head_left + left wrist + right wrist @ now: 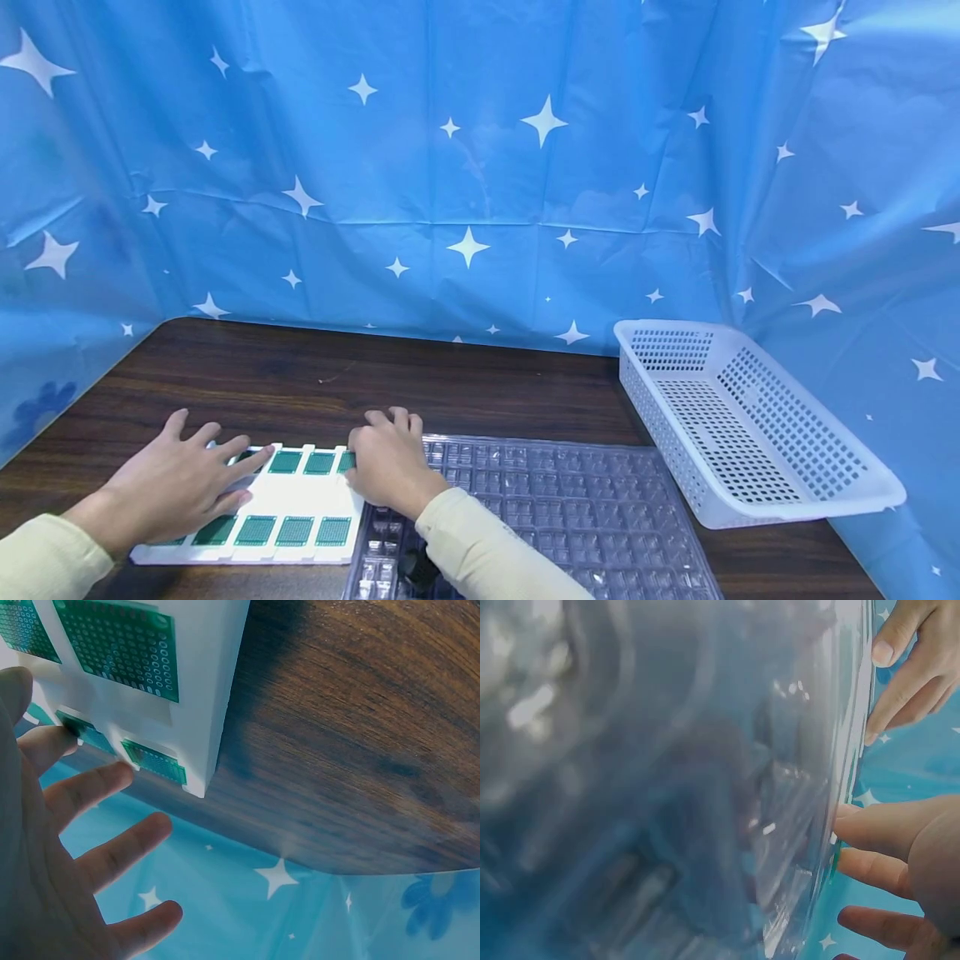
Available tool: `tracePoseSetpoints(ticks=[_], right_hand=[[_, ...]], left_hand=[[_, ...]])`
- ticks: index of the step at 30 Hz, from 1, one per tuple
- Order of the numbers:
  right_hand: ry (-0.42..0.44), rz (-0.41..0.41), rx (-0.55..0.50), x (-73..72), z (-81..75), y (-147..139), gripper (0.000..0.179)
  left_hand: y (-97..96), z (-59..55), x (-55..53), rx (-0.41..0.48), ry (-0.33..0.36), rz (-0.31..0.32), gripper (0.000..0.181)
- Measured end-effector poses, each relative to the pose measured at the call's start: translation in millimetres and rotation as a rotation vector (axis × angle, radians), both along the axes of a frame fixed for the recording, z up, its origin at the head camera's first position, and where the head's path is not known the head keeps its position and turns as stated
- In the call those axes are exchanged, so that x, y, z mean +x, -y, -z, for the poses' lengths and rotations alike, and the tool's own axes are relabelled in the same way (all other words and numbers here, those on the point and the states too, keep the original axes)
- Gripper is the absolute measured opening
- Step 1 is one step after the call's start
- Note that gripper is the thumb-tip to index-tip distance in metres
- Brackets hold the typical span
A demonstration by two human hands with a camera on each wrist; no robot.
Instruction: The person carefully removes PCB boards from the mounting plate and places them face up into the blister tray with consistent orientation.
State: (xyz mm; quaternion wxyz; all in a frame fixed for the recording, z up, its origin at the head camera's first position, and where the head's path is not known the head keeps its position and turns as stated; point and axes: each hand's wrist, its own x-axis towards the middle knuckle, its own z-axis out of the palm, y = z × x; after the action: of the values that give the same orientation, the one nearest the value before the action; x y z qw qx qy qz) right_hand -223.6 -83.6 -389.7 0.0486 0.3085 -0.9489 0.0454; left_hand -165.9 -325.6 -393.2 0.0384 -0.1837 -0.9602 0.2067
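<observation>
A white tray [300,504] on the table holds green perforated circuit boards [256,530] in two rows. My left hand [176,479] lies over its left part, fingers spread; in the left wrist view two fingertips [116,774] are at the tray's far edge beside small green boards [154,761]. At the tray's far right corner, my right hand [393,462] has thumb and index finger at either side of a green circuit board [347,462], partly hidden by the hand. The right wrist view shows only a sliver of green by the index fingertip.
A clear plastic compartment tray [555,500] adjoins the white tray on the right, under my right forearm. A white perforated basket [750,425] stands at the right. A dark object [417,569] is at my right wrist. Behind the wooden table [450,375] hangs a blue star-patterned curtain [487,167].
</observation>
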Motion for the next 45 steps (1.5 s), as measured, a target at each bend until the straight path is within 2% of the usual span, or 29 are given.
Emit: tracePoseSetpoints(ticks=[15,29,45], right_hand=[[0.027,0.023,-0.035,-4.3,-7.6,-12.4,0.023],[0.026,0.061,-0.068,-21.6,-10.5,-36.1,0.025],[0.056,0.067,-0.053,-22.8,-8.0,-45.0,0.021]], left_hand=[[2.8,2.3,-0.7,-0.006,0.011,0.0,0.052],[2.8,1.1,-0.7,-0.011,-0.006,0.015,0.052],[0.9,0.5,-1.3,-0.004,0.0,0.014,0.052]])
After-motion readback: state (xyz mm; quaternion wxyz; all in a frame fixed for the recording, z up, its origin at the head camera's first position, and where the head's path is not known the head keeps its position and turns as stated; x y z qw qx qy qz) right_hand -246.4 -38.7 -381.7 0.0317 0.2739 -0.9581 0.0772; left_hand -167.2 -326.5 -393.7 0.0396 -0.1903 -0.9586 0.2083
